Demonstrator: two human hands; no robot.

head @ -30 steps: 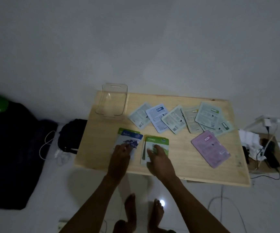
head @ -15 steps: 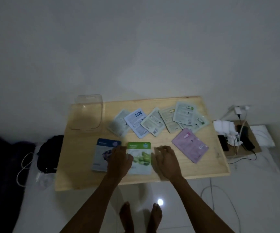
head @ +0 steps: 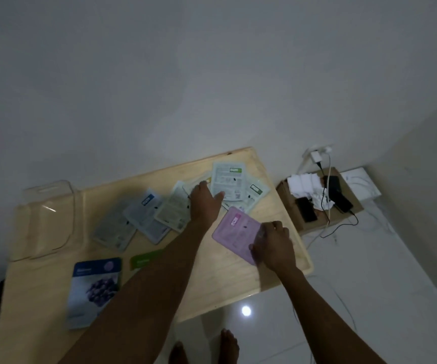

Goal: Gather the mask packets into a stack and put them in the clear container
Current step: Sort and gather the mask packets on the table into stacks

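Several mask packets lie spread on a low wooden table [head: 212,287]. My left hand [head: 204,203] reaches across to the far row and rests flat on the pale packets [head: 228,183] there, fingers apart. My right hand [head: 274,244] lies on the right edge of the pink packet [head: 234,233]; whether it grips it is unclear. A blue packet [head: 94,290] lies near the front left, and a green packet [head: 144,260] is partly hidden under my left forearm. Two grey-blue packets [head: 144,219] lie mid-table. The clear container [head: 49,219] stands empty at the table's far left.
A cardboard box [head: 319,203] with phones, white tissue and charging cables sits on the floor right of the table, below a wall socket [head: 317,153]. A white wall runs behind the table. My bare feet [head: 228,348] stand on the glossy floor at the front edge.
Both hands left the blue and green packets and moved right and away: the left to the far pale packets, the right onto the pink packet. The camera has swung to the right.
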